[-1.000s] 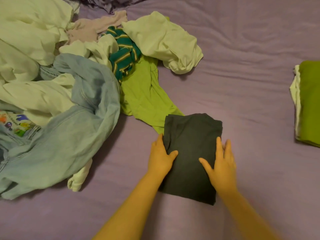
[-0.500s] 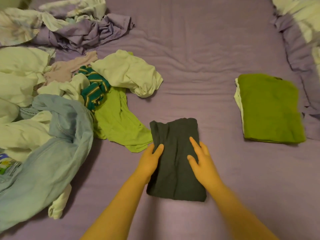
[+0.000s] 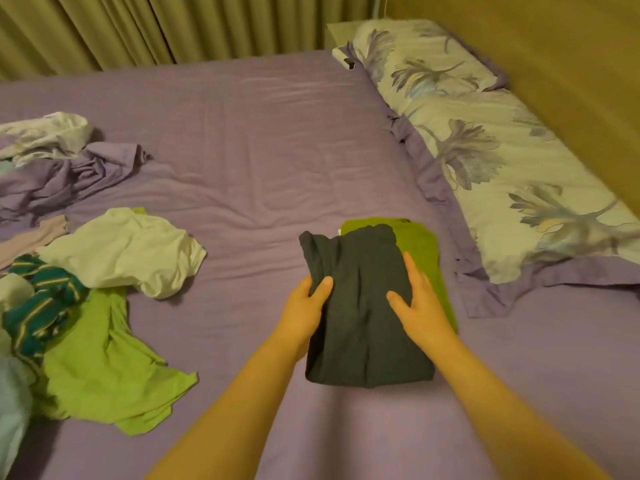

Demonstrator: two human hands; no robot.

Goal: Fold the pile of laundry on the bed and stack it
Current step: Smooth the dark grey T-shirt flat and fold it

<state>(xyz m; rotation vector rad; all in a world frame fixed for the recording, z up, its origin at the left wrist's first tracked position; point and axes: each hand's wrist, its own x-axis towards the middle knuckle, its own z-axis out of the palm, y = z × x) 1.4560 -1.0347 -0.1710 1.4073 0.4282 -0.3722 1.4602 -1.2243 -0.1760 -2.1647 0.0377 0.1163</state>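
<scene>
A folded dark grey garment (image 3: 363,306) is held between both hands, partly over the folded green garment (image 3: 420,247) that tops the stack on the purple bed (image 3: 259,150). My left hand (image 3: 306,306) grips its left edge, thumb on top. My right hand (image 3: 420,303) holds its right side, thumb and fingers lying on the cloth. The unfolded pile lies at the left: a pale white shirt (image 3: 128,251), a lime green top (image 3: 104,362), and a teal striped piece (image 3: 41,306).
A floral pillow (image 3: 502,150) lies along the right edge against the wall. Crumpled purple bedding (image 3: 62,171) sits at the far left. Curtains (image 3: 156,26) hang behind the bed. A pale blue garment (image 3: 10,410) shows at the left border.
Both hands have carried the folded dark garment rightwards from the middle of the bed until it partly covers the green stack. The view has swung right and up, showing pillow and curtains.
</scene>
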